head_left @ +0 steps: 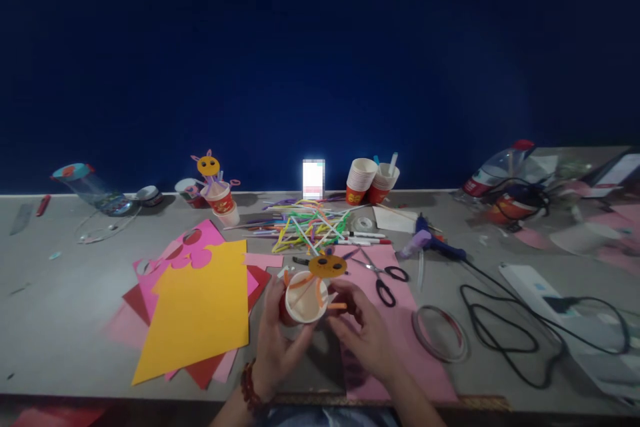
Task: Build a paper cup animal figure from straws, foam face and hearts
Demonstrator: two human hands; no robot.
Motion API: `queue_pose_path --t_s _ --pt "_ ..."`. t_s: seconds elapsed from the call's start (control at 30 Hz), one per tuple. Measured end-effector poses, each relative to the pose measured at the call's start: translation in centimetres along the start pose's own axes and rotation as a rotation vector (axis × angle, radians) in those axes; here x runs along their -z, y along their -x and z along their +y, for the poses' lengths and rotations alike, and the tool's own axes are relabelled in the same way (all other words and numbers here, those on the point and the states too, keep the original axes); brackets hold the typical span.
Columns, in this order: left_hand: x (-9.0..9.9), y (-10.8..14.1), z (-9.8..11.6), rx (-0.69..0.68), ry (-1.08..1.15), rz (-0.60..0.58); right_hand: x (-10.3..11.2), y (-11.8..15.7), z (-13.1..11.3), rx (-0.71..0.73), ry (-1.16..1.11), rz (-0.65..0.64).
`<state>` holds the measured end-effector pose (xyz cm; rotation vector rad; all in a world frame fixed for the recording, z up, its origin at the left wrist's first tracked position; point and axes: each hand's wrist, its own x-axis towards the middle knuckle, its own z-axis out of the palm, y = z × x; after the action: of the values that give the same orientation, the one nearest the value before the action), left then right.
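My left hand (276,340) is wrapped round a red and white paper cup (304,312), which is tilted so its open mouth faces me. Orange strips (337,306) stick out from the cup's sides, and a thin stick stands inside it. A yellow-orange paper face (327,266) with dark eyes shows just beyond the rim. At the cup's right side, my right hand (361,327) is curved with thumb and index finger apart around the right orange strip. Its fingertips are close to the cup; whether they press on it I cannot tell.
Coloured paper sheets (210,313) lie left, a pink sheet (395,353) with scissors (383,273) right. Colourful pipe cleaners (310,223) are heaped behind. Stacked cups (361,180), a finished-looking cup figure (219,199), a glue gun (435,240) with cord and a tape roll (440,333) surround them.
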<state>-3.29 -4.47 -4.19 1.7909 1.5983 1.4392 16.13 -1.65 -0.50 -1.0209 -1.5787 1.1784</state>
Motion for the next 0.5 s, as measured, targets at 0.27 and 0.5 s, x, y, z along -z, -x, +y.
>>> queue_pose_path --t_s 0.27,0.5 --pt "-0.4 0.5 0.7 -0.073 0.013 -0.008 -1.4 -0.3 -1.0 -0.072 -0.097 -0.004" --pt "-0.5 0.7 0.6 -0.039 0.019 -0.021 -1.2 -0.3 -1.0 -0.033 -0.039 -0.007"
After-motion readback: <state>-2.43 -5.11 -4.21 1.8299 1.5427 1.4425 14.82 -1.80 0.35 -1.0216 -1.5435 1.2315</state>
